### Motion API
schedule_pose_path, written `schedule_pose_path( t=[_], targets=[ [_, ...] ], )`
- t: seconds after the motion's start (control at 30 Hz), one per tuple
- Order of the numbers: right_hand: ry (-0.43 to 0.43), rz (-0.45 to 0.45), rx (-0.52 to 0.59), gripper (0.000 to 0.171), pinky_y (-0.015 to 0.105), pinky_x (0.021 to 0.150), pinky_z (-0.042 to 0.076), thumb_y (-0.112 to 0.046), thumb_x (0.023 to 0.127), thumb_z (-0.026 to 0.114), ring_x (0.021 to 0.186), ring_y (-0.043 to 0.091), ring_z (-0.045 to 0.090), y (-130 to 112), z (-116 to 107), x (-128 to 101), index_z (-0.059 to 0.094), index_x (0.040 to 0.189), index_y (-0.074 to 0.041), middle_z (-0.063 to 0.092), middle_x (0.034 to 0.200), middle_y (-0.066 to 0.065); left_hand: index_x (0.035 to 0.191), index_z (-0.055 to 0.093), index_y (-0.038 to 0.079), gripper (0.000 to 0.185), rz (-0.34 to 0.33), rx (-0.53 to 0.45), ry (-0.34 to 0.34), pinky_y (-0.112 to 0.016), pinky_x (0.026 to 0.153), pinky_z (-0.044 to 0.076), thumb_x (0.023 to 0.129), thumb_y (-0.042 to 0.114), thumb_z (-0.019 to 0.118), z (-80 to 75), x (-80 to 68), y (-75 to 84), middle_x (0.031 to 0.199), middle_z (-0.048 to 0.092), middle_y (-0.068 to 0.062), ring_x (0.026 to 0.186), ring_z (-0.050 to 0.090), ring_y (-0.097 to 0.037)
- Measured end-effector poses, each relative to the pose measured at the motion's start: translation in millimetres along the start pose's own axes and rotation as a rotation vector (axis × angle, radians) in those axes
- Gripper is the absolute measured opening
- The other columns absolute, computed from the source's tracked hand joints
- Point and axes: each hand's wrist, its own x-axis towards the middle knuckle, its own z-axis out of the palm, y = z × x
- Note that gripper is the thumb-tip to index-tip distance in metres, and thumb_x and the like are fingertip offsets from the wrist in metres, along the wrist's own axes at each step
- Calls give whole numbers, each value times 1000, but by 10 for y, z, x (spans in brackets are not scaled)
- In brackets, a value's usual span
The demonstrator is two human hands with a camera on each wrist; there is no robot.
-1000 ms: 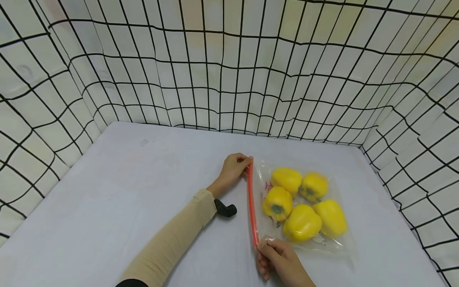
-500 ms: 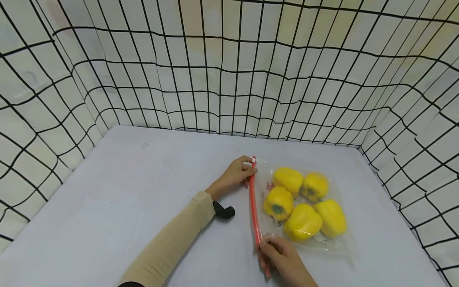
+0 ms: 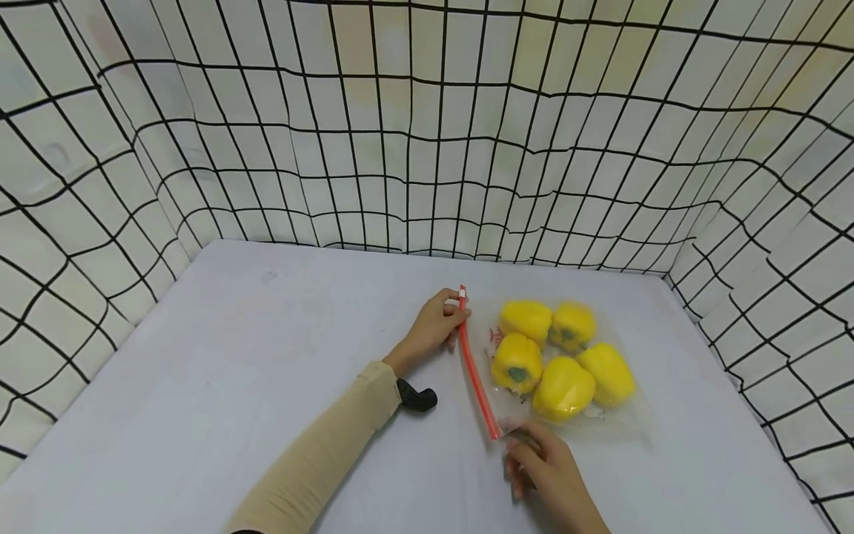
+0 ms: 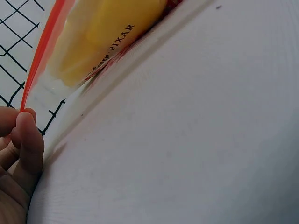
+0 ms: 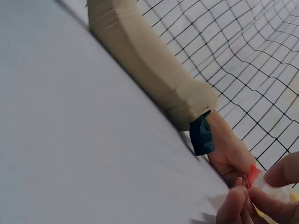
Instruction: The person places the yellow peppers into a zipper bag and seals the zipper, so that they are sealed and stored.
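Note:
A clear zip bag (image 3: 617, 424) with a red zip strip (image 3: 477, 375) lies on the white table, right of centre. Several yellow bell peppers (image 3: 564, 389) are inside it. My left hand (image 3: 434, 323) pinches the strip near its far end; in the left wrist view the thumb (image 4: 29, 135) and a finger meet on the red edge (image 4: 42, 51). Beside the strip's near end is my right hand (image 3: 552, 469), its fingers loosely bent and off the red strip. Whether its index finger still touches the bag's near edge is hard to tell.
White table surface (image 3: 280, 371) extends to the left of the bag. A black-lined grid net (image 3: 373, 148) over pale walls encloses the back and both sides. A black wrist device (image 3: 416, 396) sticks out from my left sleeve (image 3: 327, 452).
My right hand has let go of the strip's near end and moved right. That end has swung right and away from me. The left hand slid slightly down the strip, uncovering its far tip.

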Motion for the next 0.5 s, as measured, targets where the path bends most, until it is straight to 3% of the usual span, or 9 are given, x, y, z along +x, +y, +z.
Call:
schedule_pose_path(
  t=[0.13, 0.23, 0.37, 0.5],
  targets=[
    [-158, 112, 329, 37, 23, 66, 54, -39, 101, 49, 72, 12, 57, -62, -45, 2, 51, 120, -7, 65, 96, 2, 126, 49, 9, 33, 6, -4, 6, -23, 46, 45, 98, 23, 60, 0, -10, 19, 71, 58, 0, 42, 50, -11],
    [-241, 193, 551, 49, 22, 78, 52, -49, 103, 41, 86, 10, 58, -79, -76, 15, 40, 128, -7, 62, 117, 3, 127, 49, 9, 33, 11, -6, 10, -23, 47, 45, 99, 23, 60, -1, -16, 36, 70, 57, 0, 42, 51, -11],
    [-240, 239, 642, 62, 21, 82, 51, -55, 102, 38, 91, 8, 59, -66, -104, 40, 26, 138, -5, 63, 120, 3, 127, 49, 7, 33, 14, -8, 5, -23, 46, 45, 99, 21, 59, 2, -29, 40, 69, 57, 0, 42, 51, -12],
    [-196, 247, 642, 48, 19, 82, 52, -46, 103, 44, 88, 7, 60, -45, -116, 55, 36, 131, -9, 64, 109, -1, 126, 49, 7, 32, 12, -19, 1, -24, 46, 46, 99, 21, 59, 17, -31, 32, 71, 58, -1, 42, 51, -11]
  ],
)
